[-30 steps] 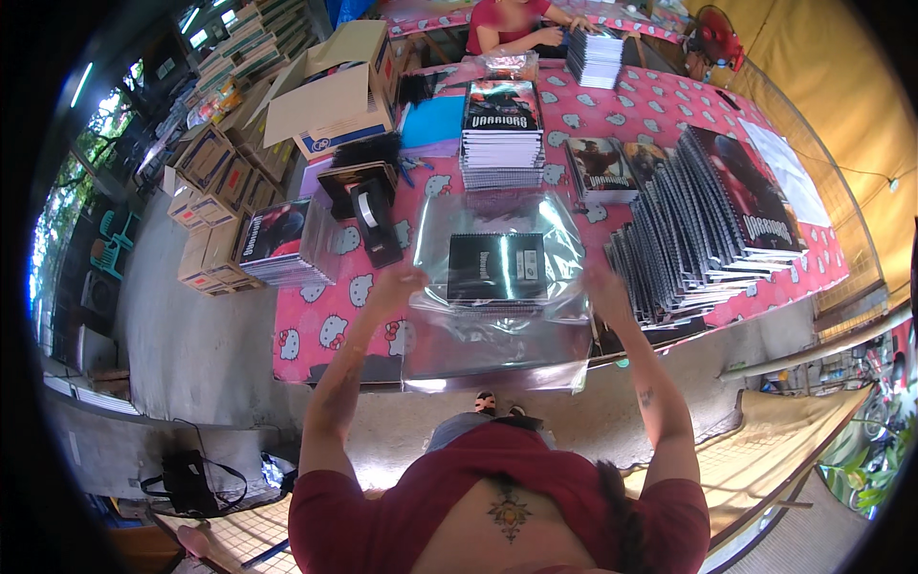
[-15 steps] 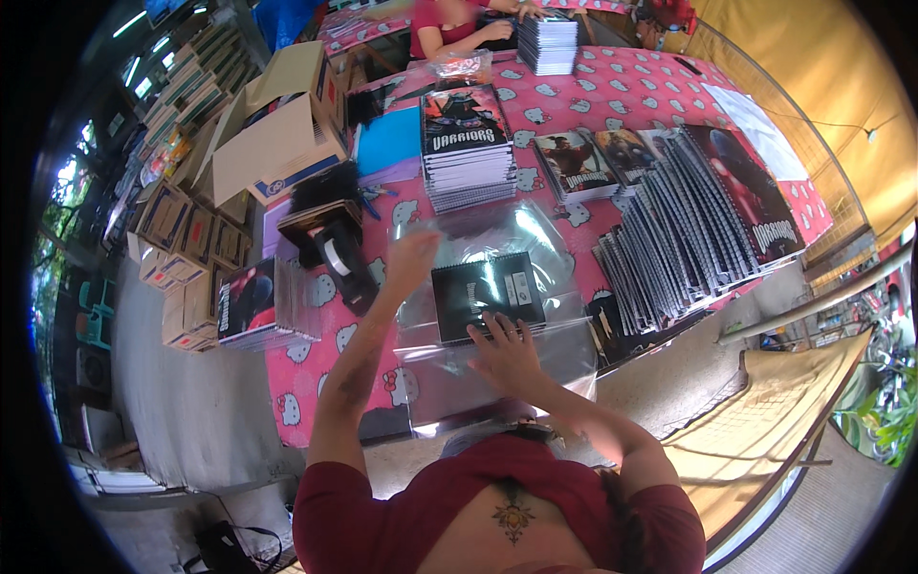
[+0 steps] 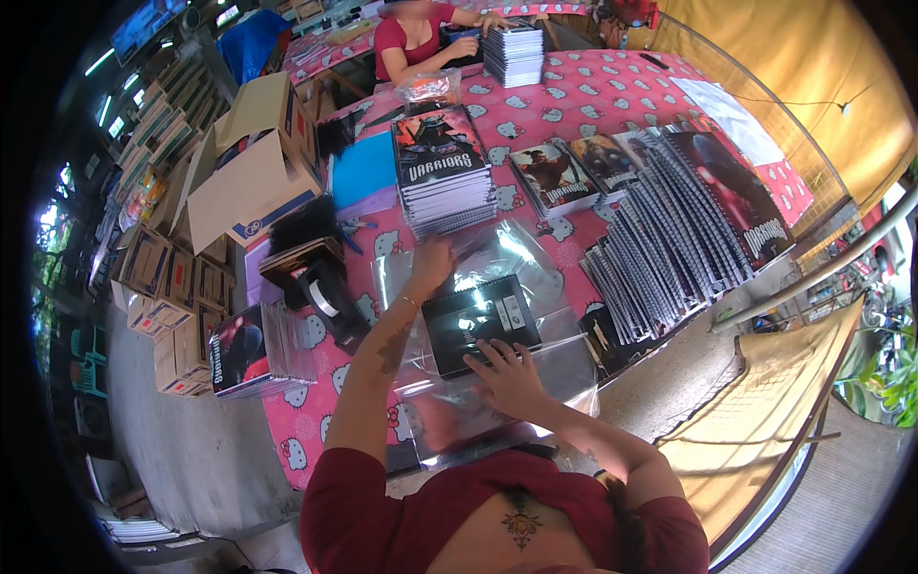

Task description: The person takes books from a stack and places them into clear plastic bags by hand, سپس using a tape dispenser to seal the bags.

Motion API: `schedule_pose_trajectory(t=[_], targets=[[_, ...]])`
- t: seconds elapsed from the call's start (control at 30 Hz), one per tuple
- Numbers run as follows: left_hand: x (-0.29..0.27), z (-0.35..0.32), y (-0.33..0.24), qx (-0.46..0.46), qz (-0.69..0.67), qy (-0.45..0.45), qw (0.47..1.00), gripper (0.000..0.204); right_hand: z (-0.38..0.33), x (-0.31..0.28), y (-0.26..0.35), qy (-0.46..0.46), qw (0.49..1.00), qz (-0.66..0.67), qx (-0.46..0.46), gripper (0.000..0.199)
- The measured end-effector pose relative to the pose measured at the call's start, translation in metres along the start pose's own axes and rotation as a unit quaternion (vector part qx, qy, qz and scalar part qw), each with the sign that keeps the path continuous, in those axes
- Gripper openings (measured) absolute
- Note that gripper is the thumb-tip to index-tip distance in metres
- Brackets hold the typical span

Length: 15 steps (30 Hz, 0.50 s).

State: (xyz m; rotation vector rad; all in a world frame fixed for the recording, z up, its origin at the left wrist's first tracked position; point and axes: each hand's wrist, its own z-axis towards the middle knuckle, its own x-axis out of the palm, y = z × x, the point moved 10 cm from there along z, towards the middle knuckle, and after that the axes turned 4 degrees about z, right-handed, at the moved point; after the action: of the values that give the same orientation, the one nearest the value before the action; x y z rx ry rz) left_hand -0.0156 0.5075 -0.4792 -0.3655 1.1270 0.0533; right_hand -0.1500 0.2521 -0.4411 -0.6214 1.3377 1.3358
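Since the earlier frames, the right hand [image 3: 512, 381] has left the far side of the clear plastic sleeve [image 3: 497, 364] and has come down onto its near part, while the left hand [image 3: 432, 263] has stayed at the far end.

The black book [image 3: 481, 323] lies flat inside the sleeve, near the middle of the table's near edge, with its back cover up. The right hand rests on the sleeve just below the book, its fingers spread wide and flat, the fingertips touching the book's near edge through the plastic; it presses and does not grip. The left hand is at the far-left corner of the sleeve, close to the stack of books [image 3: 442, 172] with the dark picture cover. Its fingers are curled, and it seems to pinch the plastic flap, but the glare makes this hard to confirm.

The table [image 3: 612, 96] has a red cloth with white cat faces. Toward the right edge, a long row of black books [image 3: 669, 230] stands leaning in a fan. At the left of the sleeve sits a black tape dispenser [image 3: 320, 292], and beyond it an open cardboard box [image 3: 249, 172] at the left edge. At the far edge another person [image 3: 411, 38] in a red shirt touches a second pile [image 3: 513, 53].
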Motion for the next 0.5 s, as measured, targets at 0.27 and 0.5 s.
schedule_pose_trajectory(t=[0.27, 0.5], targets=[[-0.006, -0.002, -0.017, 0.040, -0.002, 0.015, 0.999, 0.023, -0.003, -0.001, 0.003, -0.006, 1.000, 0.002, -0.005, 0.059], [-0.027, -0.001, -0.046, -0.013, -0.087, 0.108, 0.990, 0.020, -0.005, -0.002, 0.002, 0.001, 1.000, -0.006, 0.002, 0.058]])
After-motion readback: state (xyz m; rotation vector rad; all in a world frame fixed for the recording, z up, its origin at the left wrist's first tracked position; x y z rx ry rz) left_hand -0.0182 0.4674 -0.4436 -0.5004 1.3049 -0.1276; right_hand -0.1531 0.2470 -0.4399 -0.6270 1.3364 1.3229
